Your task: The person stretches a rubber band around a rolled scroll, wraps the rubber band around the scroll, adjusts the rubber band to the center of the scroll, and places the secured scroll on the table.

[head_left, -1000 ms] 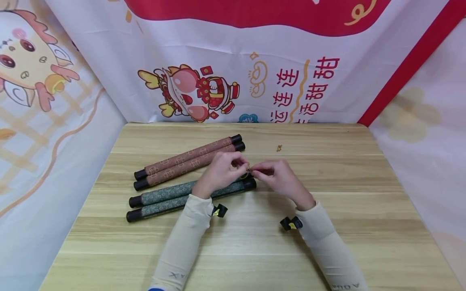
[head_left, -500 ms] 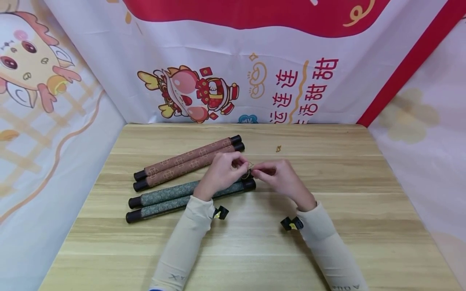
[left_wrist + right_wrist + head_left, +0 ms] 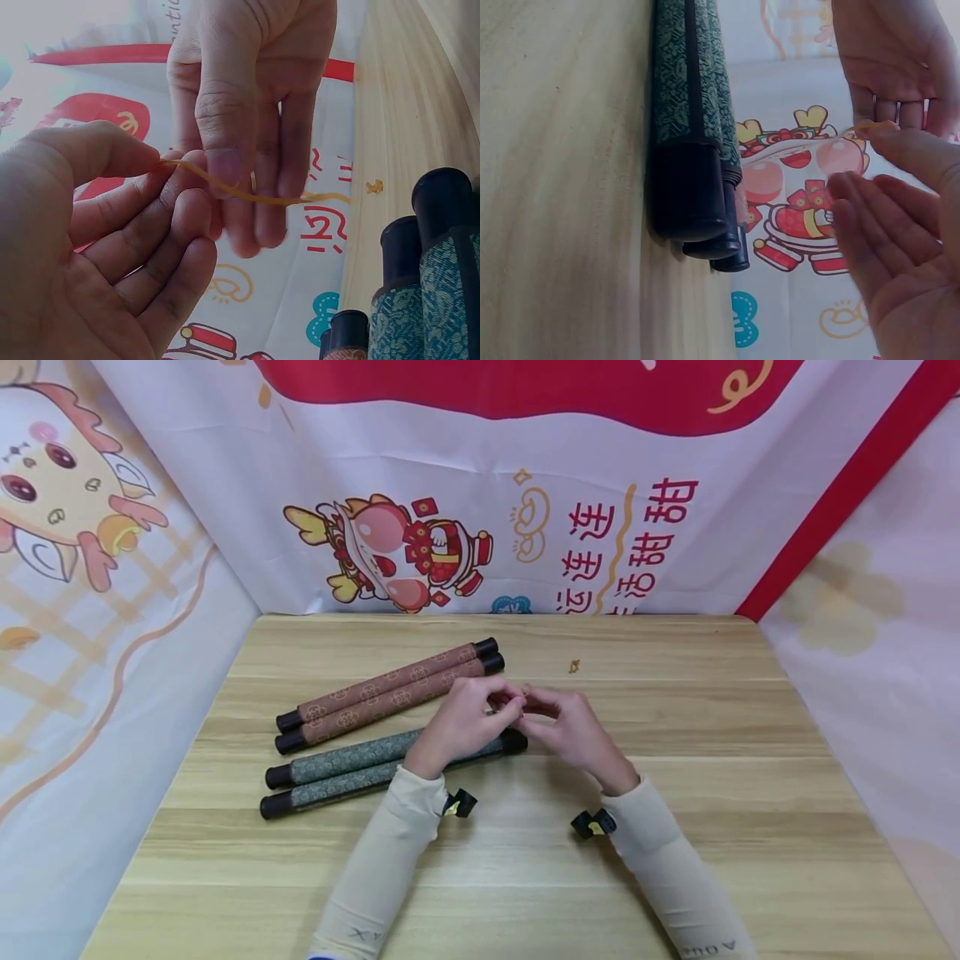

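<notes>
A thin yellow rubber band (image 3: 259, 197) stretches between the two hands, above the right ends of the green scrolls. My left hand (image 3: 465, 718) pinches one part of it between thumb and index finger; its other fingers are loosely bent. My right hand (image 3: 576, 731) has its thumb on the band, against the fingers behind it. In the head view the fingertips meet and mostly cover the band. Two green patterned scrolls (image 3: 345, 757) with black end caps lie under the left hand. In the right wrist view the band (image 3: 859, 127) shows near the right thumb tip.
Two brown patterned scrolls (image 3: 390, 685) lie side by side behind the green ones. A small crumpled yellow band (image 3: 574, 666) rests farther back on the wooden table (image 3: 720, 843). Printed cloth walls (image 3: 637, 452) stand around the back and sides.
The hands have come closer together, and the fingertips now meet. The loop of band seen between them earlier is mostly hidden in the head view. The scrolls have stayed put.
</notes>
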A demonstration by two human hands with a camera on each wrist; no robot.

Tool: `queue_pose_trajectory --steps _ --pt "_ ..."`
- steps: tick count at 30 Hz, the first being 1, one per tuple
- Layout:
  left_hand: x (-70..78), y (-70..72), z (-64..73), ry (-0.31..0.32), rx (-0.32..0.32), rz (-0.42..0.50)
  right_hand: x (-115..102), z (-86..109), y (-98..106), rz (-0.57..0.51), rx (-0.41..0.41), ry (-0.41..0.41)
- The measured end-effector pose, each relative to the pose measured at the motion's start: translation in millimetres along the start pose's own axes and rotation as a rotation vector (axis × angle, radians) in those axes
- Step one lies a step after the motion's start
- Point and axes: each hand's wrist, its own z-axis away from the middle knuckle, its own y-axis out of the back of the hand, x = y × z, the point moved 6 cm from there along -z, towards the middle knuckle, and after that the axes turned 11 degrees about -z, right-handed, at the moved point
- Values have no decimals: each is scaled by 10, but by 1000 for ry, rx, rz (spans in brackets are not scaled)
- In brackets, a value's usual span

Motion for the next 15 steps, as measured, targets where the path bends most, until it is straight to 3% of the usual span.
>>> queue_pose_trajectory --steps 6,11,15 --pt "33 30 12 -7 27 -2 -43 9 -41 -76 67 123" --pt "47 50 21 -16 45 6 -117 13 -46 -49 126 240" --pt "55 63 48 -12 21 73 -231 23 -52 -33 146 378"
